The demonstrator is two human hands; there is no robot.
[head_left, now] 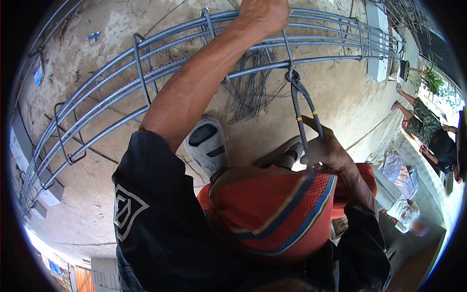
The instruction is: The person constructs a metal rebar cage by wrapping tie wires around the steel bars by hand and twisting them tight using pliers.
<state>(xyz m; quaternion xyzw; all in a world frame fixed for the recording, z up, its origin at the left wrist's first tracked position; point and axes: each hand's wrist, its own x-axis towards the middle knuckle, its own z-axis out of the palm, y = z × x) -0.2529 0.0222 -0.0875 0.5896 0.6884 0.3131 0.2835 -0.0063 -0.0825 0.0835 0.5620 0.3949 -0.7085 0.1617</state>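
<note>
My left hand (265, 14) is at the top, closed on the upper bars of a long rebar cage (177, 73) made of several ribbed bars with stirrups. Lower right, my right hand (323, 151) is wrapped round the handles of dark pincers (300, 109) with yellow bands. The pincers' jaws meet the cage's lower bar beside a stirrup (287, 46). Any wire between the jaws is too small to make out. Behind the cage, a tangle of thin tie wire (248, 92) lies on the concrete floor.
Pale blocks (377, 44) support the cage at right, and another block (29, 155) stands at left. My sandalled foot (209, 146) is below the cage. Two other people are at the right: one in dark clothes (440, 143), one lower down (406, 211). Plastic sacks (399, 175) lie nearby.
</note>
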